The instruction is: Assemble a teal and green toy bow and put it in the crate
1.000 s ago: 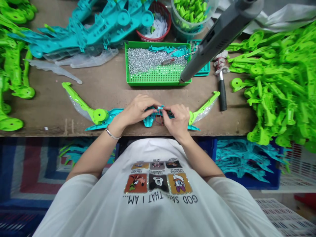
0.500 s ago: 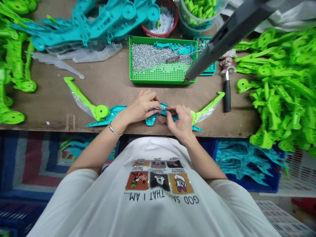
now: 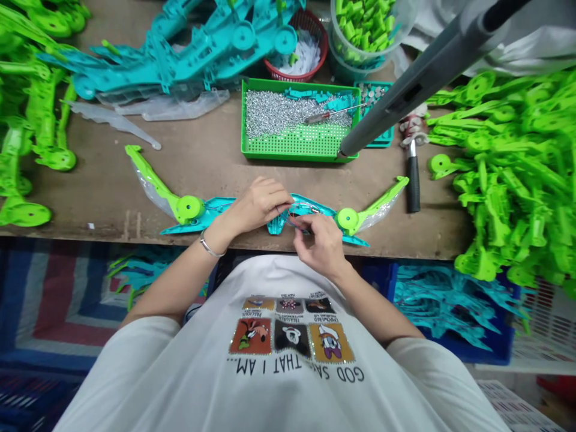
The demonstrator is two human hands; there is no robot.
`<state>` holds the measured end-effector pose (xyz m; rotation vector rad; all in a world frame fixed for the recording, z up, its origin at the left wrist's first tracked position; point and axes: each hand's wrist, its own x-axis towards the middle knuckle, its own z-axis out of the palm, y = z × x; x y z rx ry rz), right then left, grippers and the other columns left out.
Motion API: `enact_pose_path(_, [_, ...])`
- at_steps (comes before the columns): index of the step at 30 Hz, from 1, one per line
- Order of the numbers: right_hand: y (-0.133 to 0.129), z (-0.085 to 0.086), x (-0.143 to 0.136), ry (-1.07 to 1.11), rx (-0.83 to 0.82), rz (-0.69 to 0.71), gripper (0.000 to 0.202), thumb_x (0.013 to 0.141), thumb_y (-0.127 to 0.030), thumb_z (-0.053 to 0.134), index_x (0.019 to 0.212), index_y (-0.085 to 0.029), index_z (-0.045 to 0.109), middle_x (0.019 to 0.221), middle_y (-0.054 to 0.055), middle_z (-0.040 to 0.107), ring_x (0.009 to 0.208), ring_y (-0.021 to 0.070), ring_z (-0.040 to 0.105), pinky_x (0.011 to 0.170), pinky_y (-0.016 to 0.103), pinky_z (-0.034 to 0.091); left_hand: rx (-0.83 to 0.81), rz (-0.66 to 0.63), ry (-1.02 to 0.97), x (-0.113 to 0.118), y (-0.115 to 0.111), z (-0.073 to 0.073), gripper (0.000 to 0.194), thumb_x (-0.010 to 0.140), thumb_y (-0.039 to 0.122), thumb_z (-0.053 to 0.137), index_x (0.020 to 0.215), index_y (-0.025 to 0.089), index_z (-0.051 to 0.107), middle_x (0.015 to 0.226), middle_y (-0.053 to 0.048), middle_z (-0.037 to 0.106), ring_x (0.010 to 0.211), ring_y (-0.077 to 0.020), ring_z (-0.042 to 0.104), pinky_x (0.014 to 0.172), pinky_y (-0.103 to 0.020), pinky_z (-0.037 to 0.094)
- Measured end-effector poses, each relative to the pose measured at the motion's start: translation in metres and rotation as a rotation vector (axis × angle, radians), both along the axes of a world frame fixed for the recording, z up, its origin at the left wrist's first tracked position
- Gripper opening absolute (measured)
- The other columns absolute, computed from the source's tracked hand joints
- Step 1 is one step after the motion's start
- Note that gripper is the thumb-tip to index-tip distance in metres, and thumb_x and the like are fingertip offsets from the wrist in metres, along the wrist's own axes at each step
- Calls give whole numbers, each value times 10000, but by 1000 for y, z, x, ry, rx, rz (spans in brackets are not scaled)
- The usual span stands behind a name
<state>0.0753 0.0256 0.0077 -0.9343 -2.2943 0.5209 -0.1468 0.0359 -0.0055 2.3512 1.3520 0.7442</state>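
A bow-shaped plastic toy body lies across the table in front of me, with a blue middle shell (image 3: 276, 225), a lime-green left arm (image 3: 157, 183) and a lime-green right arm (image 3: 382, 204). Clear plastic strips back both arms. Over the middle of the shell, my left hand (image 3: 264, 201) is closed, its fingertips pinching thin wires. My right hand (image 3: 321, 243) bends its fingers around the thin red and dark wires (image 3: 294, 221) just below the shell's centre. Where the wires end under the fingers is hidden.
Behind the toy stands a green basket (image 3: 288, 150) of screws with a screwdriver (image 3: 317, 116) on top. A grey pole (image 3: 405, 90) slants over it. A black-handled hammer (image 3: 413, 183) lies to the right. Green parts (image 3: 504, 162) heap at right; blue parts (image 3: 193, 54) lie at back left.
My right hand has moved down and slightly left from the shell, uncovering its right part and the green disc there. My left hand stays over the middle. The view has shifted slightly.
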Motion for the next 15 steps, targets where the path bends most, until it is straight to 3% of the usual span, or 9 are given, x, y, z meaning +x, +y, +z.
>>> enact_pose_path(5, [9, 5, -3, 223, -303, -105, 173, 863, -216, 670, 1018, -239, 595, 833, 0, 706, 570, 112, 602, 525, 263, 509, 9, 79, 46, 2, -10, 3, 257, 1038, 326, 484, 966, 190, 691, 868, -69, 710, 843, -217, 616, 794, -367, 417])
enact_pose_path(10, [17, 1, -11, 328, -470, -176, 232, 814, -266, 747, 994, -241, 603, 838, -12, 706, 650, 118, 652, 619, 268, 571, 27, 164, 49, 5, -25, 8, 160, 1004, 251, 539, 979, 177, 678, 883, -74, 694, 842, -217, 631, 765, -342, 450])
enact_pose_path(15, [25, -4, -26, 464, -664, -222, 385, 772, -350, 791, 1052, -263, 541, 852, -19, 696, 680, 121, 674, 607, 258, 573, -26, 248, -95, 14, -42, 14, 96, 979, 189, 567, 1002, 181, 660, 953, -71, 709, 869, -189, 675, 764, -302, 514])
